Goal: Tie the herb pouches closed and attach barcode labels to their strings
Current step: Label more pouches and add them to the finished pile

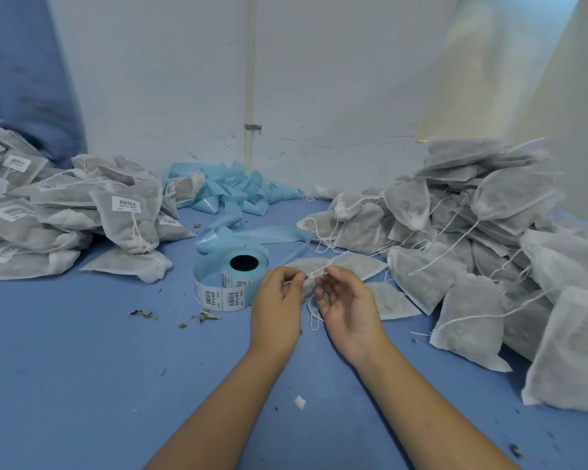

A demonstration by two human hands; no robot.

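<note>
My left hand (276, 300) and right hand (345, 301) are close together, both pinching a small barcode label (316, 275) folded around the pouch's string (314, 315), which dangles between them. The pouch (347, 266) lies just beyond my fingertips, the label roll (230, 281) just left of my left hand. If I press unevenly, I think the sticky halves could misalign or miss the string.

I could read no words or numbers anywhere. The label roll (230, 283) at the frame's centre showed barcodes with a few characters beside them (too small for me to make out), and the white labels (126, 204) on the pouches (129, 218) at the left carried barcodes with equally illegible print.
</note>
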